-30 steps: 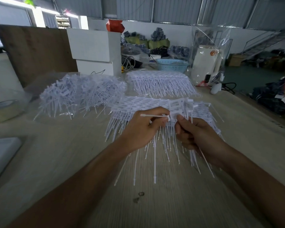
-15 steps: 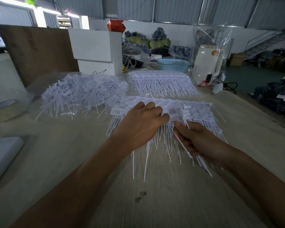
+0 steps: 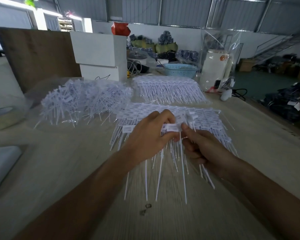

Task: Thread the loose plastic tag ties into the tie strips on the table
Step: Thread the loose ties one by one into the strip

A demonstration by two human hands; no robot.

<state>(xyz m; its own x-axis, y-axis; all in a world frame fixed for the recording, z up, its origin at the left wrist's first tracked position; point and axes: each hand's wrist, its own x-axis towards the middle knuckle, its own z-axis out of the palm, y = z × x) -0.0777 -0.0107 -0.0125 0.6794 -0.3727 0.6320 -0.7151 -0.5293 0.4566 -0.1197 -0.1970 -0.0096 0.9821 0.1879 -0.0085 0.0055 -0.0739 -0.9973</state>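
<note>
A flat stack of white tie strips (image 3: 206,122) lies in the middle of the wooden table (image 3: 59,170), thin tails pointing toward me. My left hand (image 3: 149,135) grips the near edge of a strip, where a white tag head (image 3: 171,127) shows between my fingertips. My right hand (image 3: 203,148) pinches a thin white tie (image 3: 181,144) just below that tag head, and more tails run under its palm. A heap of loose tag ties (image 3: 83,103) lies at the left. A second stack of strips (image 3: 168,89) lies farther back.
White boxes (image 3: 99,54) and a brown board (image 3: 36,56) stand at the back left. A blue basket (image 3: 179,69) and a white jug in clear plastic (image 3: 215,71) stand behind the strips. A tape roll (image 3: 2,116) and a pale flat object (image 3: 0,163) lie at the left edge.
A second ago my left hand held a loose tie sideways above the strips. Both hands then dropped onto the stack, and now they meet at one tag head on its near edge.
</note>
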